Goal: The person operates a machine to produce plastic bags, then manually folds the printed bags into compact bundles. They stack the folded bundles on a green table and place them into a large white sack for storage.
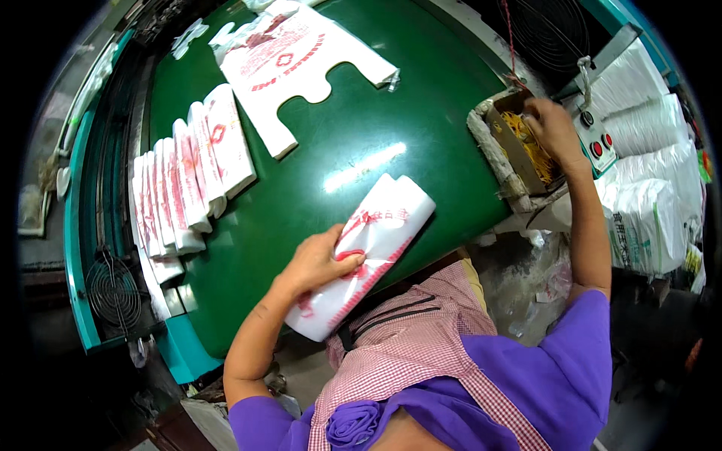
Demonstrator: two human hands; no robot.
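My left hand (320, 261) grips a folded bundle of white plastic bags (370, 252) with red print, its thumb lying across the top. The bundle is tilted at the near edge of the green work surface (421, 98), partly over my apron. Off to the right, my right hand (551, 129) reaches into an open box (492, 139) with a pale, wrapped rim. Yellow rubber bands (530, 154) fill the box beneath it. The fingertips are bent down and partly hidden, so whether they hold a band cannot be made out.
A row of folded bag bundles (184, 169) leans along the left side. Flat handled bags (289, 68) lie at the far middle. Beyond the box are a control panel with red buttons (596, 149) and stacked white bag packs (647, 203). A teal machine frame (84, 225) borders the left.
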